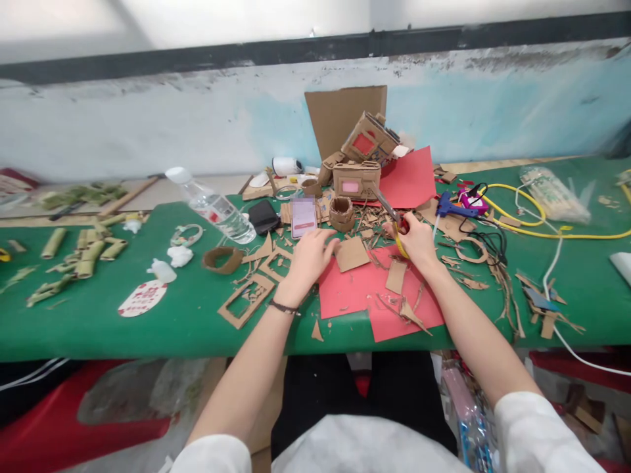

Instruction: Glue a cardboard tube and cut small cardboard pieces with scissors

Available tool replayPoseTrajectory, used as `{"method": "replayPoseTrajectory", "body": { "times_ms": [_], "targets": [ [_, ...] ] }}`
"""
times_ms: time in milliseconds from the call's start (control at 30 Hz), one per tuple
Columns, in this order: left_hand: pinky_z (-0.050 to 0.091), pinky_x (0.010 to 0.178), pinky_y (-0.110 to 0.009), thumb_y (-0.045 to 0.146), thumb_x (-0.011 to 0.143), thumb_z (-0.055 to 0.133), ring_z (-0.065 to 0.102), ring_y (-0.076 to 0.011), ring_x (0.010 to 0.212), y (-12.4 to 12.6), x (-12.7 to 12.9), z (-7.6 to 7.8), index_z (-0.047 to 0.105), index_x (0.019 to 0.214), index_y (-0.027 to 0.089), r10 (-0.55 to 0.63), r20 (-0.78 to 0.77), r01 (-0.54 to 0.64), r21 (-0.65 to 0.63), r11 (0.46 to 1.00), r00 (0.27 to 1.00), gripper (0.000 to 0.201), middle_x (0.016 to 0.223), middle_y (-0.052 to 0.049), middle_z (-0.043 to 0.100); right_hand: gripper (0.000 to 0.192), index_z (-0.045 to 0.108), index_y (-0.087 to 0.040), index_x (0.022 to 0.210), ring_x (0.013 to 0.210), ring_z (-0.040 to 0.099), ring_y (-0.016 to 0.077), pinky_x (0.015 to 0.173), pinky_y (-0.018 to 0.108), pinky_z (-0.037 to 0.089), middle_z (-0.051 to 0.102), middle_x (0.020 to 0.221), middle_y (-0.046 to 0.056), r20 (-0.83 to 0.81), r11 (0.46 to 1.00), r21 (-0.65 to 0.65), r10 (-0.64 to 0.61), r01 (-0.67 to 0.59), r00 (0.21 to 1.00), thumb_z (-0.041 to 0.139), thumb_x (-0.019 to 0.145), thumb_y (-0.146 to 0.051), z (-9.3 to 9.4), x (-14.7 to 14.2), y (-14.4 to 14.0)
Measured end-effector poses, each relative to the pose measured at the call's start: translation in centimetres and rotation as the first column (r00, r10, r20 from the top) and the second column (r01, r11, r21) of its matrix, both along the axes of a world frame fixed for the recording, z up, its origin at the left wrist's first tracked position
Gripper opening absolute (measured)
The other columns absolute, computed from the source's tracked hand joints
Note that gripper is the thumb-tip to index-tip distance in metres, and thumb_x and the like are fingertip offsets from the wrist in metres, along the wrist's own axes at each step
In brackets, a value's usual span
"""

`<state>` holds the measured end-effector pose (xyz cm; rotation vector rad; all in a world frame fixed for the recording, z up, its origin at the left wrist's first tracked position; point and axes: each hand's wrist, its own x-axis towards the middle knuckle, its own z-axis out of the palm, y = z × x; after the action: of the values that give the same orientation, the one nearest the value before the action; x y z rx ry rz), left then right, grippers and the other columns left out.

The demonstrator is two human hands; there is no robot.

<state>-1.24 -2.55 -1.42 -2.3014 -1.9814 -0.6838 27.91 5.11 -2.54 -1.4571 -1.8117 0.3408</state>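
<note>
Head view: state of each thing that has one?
scissors: in right hand, blades look open
cardboard square: flat, left hand touching its edge
water bottle: lying down, capped
phone: screen lit
glue gun: lying on table, corded

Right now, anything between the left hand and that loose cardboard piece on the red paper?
Nothing visible. The left hand lies flat with its fingertips at the left edge of the cardboard piece. The right hand holds scissors on the far side, apart from the piece.
</note>
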Motion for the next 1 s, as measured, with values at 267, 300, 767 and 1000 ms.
{"method": "replayPoseTrajectory", "body": {
  "times_ms": [267,300,767,1000],
  "targets": [
    [0.053,0.111,-0.049,0.052,0.105,0.07,0.065,-0.0368,0.128,-0.3,1.9,-0.1,0.064,0.153,0.017,-0.108,-0.07,0.097,-0.143,0.985,0.992,0.059,0.138,-0.018,0.074,0.053,0.062,-0.027,0.088,0.067,0.063,0.0241,0.068,0.032,0.037,0.07,0.075,0.006,-0.022,1.0,0.006,-0.025,0.025,0.999,0.06,0.1,-0.079,0.0,0.7,0.4],
    [0.053,0.111,-0.049,0.052,0.105,0.071,0.065,-0.0362,0.126,-0.3,1.6,0.0,0.064,0.153,0.018,-0.101,-0.067,0.091,-0.142,0.986,0.993,0.059,0.137,-0.017,0.074,0.052,0.062,-0.027,0.088,0.068,0.064,0.0246,0.068,0.032,0.036,0.07,0.075,0.006,-0.016,0.999,0.007,-0.033,0.033,0.999,0.06,0.1,-0.078,0.0,0.7,0.5],
    [0.056,0.1,-0.048,0.009,0.109,0.042,0.064,-0.0368,0.126,4.3,11.1,1.7,0.074,0.131,0.012,-0.088,-0.334,0.027,-0.185,0.982,0.938,0.039,0.132,-0.022,0.076,0.043,0.065,-0.027,0.092,0.072,0.068,0.0253,0.07,0.031,0.038,0.072,0.076,0.005,0.02,0.996,-0.049,-0.076,0.077,0.997,0.064,0.101,-0.069,0.4,0.7,0.4],
    [0.059,0.101,-0.042,0.016,0.109,0.051,0.072,-0.031,0.12,4.4,9.6,1.5,0.077,0.13,0.018,-0.095,-0.152,0.076,-0.129,0.989,0.984,0.033,0.131,-0.016,0.075,0.049,0.065,-0.027,0.092,0.071,0.067,0.026,0.069,0.032,0.037,0.071,0.076,0.005,0.001,0.997,-0.051,-0.062,0.062,0.998,0.064,0.1,-0.075,0.5,0.5,0.3]
  ]
}}
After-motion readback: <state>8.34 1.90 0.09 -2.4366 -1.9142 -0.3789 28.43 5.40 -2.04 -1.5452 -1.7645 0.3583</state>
